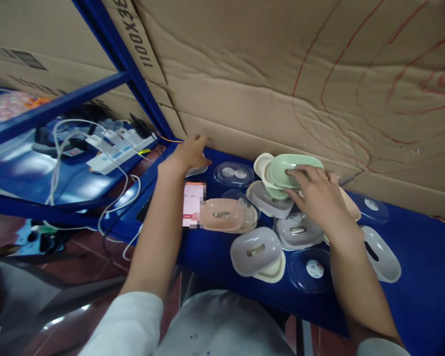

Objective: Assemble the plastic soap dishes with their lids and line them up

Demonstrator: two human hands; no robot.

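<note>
My left hand (pixel 191 154) is at the back left of the blue table, its fingers apart, above or beside a clear plastic lid (pixel 198 171) that it partly hides. My right hand (pixel 317 190) has its fingers and thumb on a light green oval soap dish (pixel 296 165), which lies tilted on top of cream and green pieces. Beneath and in front of it are a grey dish (pixel 269 198) and another grey dish (pixel 300 230) with a slot. A peach slotted dish (pixel 222 215) lies farther left.
A phone (pixel 193 202) with a lit screen lies beside the peach dish. Clear lids with round stickers (pixel 233 174) and another clear lid (pixel 309 269) are spread about. Cardboard (pixel 244 109) walls the back. A power strip (pixel 113 151) with white cables lies left of the blue frame (pixel 129 79).
</note>
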